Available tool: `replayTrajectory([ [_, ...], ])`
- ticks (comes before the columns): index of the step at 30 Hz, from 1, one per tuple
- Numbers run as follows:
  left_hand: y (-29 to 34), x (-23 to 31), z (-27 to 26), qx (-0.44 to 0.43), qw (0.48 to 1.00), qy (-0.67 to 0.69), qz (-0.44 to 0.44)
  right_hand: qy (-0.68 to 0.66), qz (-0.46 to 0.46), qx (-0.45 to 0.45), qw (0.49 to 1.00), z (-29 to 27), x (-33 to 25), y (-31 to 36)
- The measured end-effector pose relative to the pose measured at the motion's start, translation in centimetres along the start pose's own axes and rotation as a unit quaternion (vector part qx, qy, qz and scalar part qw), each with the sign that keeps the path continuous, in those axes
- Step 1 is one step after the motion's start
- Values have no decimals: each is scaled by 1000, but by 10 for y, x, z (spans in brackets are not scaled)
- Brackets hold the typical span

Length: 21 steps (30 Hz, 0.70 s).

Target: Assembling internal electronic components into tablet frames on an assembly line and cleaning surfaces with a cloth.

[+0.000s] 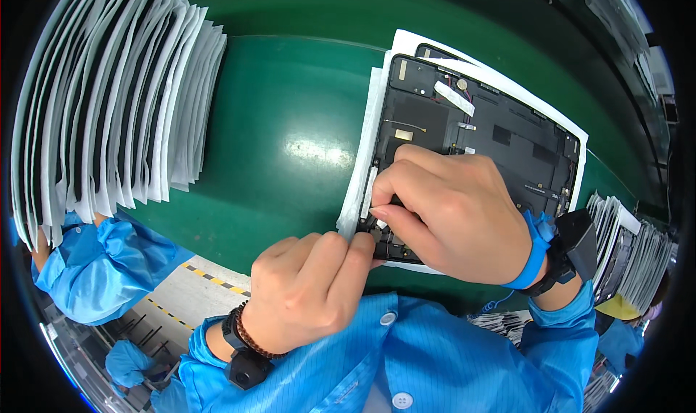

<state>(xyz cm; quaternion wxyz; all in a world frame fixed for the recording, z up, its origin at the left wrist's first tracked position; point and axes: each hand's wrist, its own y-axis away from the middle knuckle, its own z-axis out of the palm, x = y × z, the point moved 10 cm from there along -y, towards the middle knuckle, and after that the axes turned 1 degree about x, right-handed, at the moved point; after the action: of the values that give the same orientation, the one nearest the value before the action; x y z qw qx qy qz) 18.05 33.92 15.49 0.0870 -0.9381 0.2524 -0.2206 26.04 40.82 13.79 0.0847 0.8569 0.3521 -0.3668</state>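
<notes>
A black tablet back housing [500, 119] lies inner side up on white sheets, with a coin-shaped part, thin wires and pale strips on it. My right hand [453, 214] reaches over its left part, thumb and forefinger pinched together at the left edge. The pinch is right beside a narrow white strip [369, 193]; whatever is between the fingertips is too small to make out. My left hand [308, 282] is closed around the near left corner of the housing, its fingertips mostly hidden. Under the housing, white foam sheets [360, 167] stick out, and another dark housing [435, 52] shows at the far edge.
The green table [290, 109] stretches to the left. A tall row of white sheets [145, 101] stands at the far left, with a person in a blue sleeve [109, 268] behind it. More stacked sheets [631, 246] stand at the right. A blue wrist strap [538, 250] circles my right wrist.
</notes>
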Motion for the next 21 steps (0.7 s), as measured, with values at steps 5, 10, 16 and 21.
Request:
replayTrajectory([
  [5,3,0,5,1,999,-25,-28,-22,-14,6,1000,-1,-2,-1],
  [10,5,0,5,11,999,-25,-32,-7,-8,-7,1000,1,-3,-1],
  [16,4,1,6,13,999,-22,-33,-18,-19,-5,1000,0,-5,2],
  [21,2,3,5,16,999,-36,-33,-20,-24,5,999,0,-7,2],
])
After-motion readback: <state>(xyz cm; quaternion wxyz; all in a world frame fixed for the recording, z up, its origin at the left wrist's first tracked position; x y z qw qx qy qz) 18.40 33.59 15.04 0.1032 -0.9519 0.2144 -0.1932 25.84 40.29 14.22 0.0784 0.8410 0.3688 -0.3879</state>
